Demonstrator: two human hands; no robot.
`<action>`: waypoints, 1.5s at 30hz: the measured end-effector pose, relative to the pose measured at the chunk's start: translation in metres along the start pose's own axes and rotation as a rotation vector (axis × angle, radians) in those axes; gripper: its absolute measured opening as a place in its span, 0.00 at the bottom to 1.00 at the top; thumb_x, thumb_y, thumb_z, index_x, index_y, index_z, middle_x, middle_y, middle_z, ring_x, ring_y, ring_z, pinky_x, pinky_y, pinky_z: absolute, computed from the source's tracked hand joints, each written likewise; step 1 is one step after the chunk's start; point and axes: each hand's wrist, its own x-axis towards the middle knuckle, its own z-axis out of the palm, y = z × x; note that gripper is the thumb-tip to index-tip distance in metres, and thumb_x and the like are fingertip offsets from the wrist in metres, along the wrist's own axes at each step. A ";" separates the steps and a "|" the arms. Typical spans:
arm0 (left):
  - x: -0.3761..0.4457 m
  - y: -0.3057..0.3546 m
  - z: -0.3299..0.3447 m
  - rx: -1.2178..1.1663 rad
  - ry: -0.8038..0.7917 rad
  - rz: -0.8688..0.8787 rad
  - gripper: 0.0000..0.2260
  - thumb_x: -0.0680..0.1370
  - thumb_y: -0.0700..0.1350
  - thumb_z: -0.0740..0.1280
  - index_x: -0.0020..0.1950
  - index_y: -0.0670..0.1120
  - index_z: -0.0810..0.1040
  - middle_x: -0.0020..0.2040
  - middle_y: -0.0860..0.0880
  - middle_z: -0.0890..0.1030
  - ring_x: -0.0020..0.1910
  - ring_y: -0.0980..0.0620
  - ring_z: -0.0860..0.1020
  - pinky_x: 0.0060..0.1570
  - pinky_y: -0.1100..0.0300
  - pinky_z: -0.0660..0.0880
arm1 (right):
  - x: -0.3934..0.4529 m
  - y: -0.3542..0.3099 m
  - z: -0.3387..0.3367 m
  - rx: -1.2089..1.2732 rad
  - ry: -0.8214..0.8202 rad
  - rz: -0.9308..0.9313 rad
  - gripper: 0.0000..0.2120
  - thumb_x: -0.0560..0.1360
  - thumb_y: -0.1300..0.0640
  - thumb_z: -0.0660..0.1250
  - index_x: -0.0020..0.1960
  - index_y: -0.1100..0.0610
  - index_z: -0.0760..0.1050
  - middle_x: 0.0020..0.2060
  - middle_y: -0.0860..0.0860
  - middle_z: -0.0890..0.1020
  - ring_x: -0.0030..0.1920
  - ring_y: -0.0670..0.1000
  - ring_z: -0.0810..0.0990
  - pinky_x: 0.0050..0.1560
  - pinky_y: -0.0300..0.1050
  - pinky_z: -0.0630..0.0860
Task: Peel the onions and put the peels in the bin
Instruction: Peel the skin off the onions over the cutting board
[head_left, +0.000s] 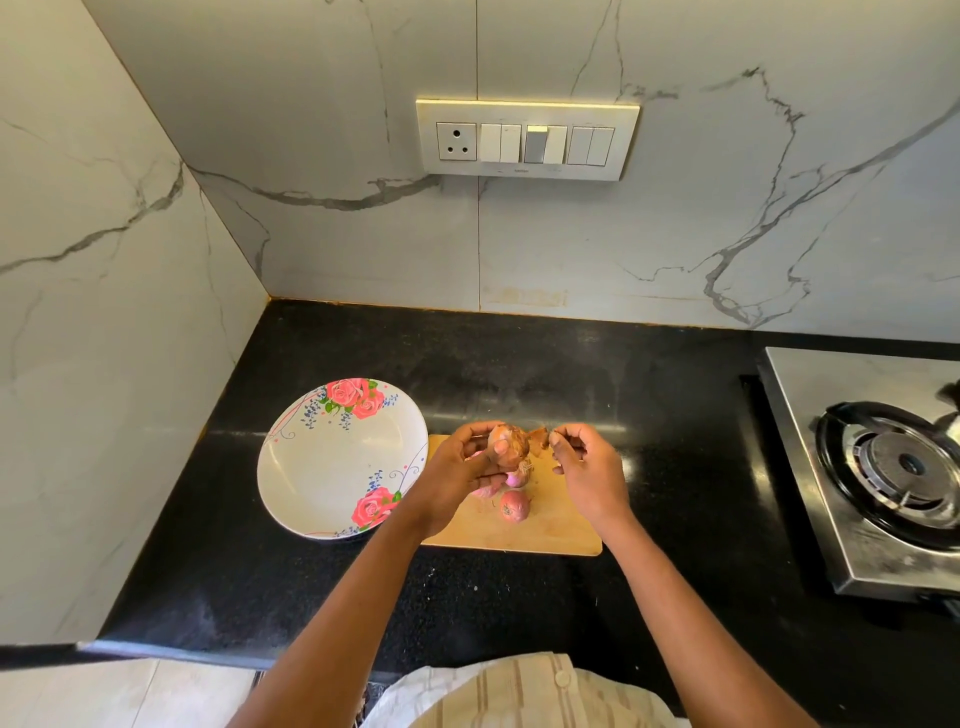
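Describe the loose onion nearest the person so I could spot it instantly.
On the black counter lies a pale wooden cutting board, right of the floral plate. The small reddish onion sits alone at its middle, untouched, nearer the person than the onion held up in the hands.

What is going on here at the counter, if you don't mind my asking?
A person is peeling onions over a light wooden cutting board on the black counter. The left hand holds a brown-skinned onion while the right hand pinches a flap of dry peel. More onions lie on the board, one reddish onion nearest. A rose-patterned white plate sits beside it.
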 end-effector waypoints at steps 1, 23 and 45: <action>0.000 -0.001 -0.001 -0.047 0.002 -0.020 0.19 0.79 0.47 0.69 0.69 0.46 0.73 0.63 0.43 0.81 0.59 0.46 0.83 0.61 0.51 0.80 | 0.002 0.004 0.001 -0.023 -0.003 0.031 0.01 0.82 0.56 0.66 0.52 0.51 0.77 0.47 0.49 0.83 0.45 0.48 0.83 0.39 0.35 0.80; 0.004 0.000 0.010 -0.003 0.022 0.028 0.20 0.77 0.53 0.72 0.67 0.49 0.75 0.62 0.49 0.83 0.62 0.49 0.81 0.67 0.47 0.76 | -0.002 -0.034 -0.007 0.052 -0.283 -0.117 0.12 0.78 0.49 0.72 0.62 0.46 0.82 0.56 0.39 0.84 0.57 0.37 0.80 0.57 0.33 0.76; 0.006 -0.001 0.008 -0.070 0.111 0.047 0.21 0.77 0.50 0.72 0.68 0.49 0.75 0.61 0.45 0.82 0.56 0.45 0.84 0.61 0.48 0.80 | -0.004 0.024 -0.008 -0.189 -0.221 0.038 0.04 0.78 0.57 0.72 0.50 0.48 0.82 0.48 0.41 0.84 0.51 0.44 0.83 0.45 0.30 0.73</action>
